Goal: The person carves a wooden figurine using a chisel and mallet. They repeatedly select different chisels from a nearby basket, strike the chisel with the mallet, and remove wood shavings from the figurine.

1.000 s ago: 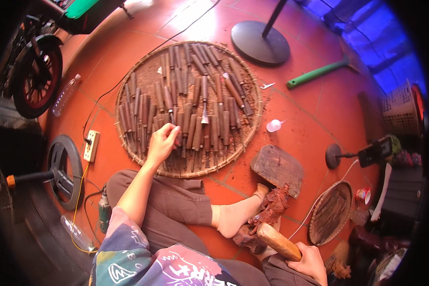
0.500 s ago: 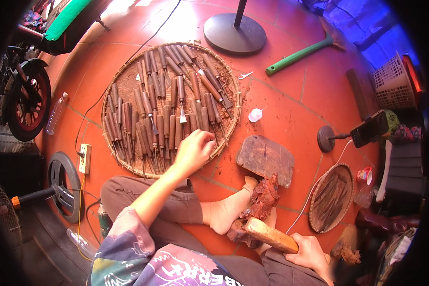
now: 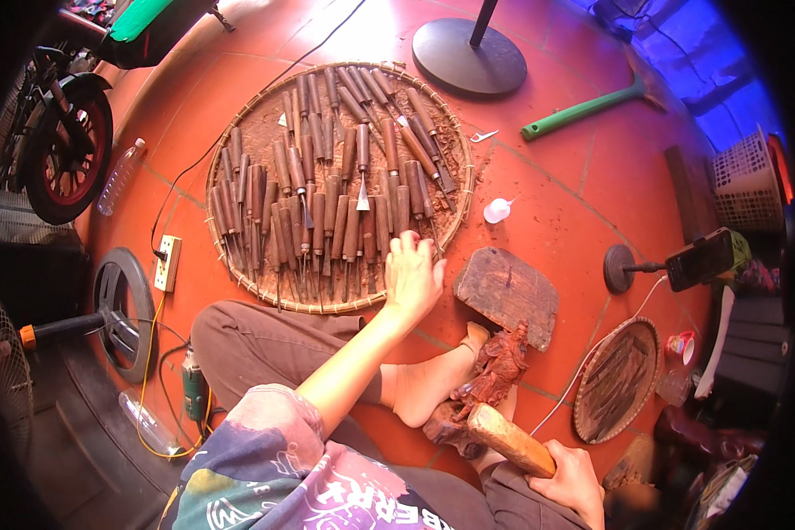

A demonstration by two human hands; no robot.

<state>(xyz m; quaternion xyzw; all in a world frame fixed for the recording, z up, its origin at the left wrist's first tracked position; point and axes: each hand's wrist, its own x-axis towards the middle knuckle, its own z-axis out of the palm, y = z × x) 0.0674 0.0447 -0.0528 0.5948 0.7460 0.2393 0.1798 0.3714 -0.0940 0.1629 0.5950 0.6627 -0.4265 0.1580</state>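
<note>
Since the left hand [image 3: 412, 278] was moved rightward along the tray [image 3: 238, 274] near edge, fingers loose over chisels [image 3: 353, 231], a mallet [image 3: 511, 439] is gripped by the right hand [image 3: 576, 481].

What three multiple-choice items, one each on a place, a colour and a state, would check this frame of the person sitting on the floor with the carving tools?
1. Where is the left hand?
A. at the near edge of the round woven tray of chisels
B. on the fan base
C. on the plastic bottle

2. What colour is the long handle lying on the floor beyond the tray?
A. yellow
B. green
C. white

3. What is the right hand doing?
A. resting open on the floor
B. holding a phone
C. gripping a wooden mallet

Answers:
1 A, the fingers lie over the chisel handles at the tray's near rim.
2 B, the handle is plainly green against the red floor.
3 C, the fingers close round the mallet beside the carved wooden figure.
</note>
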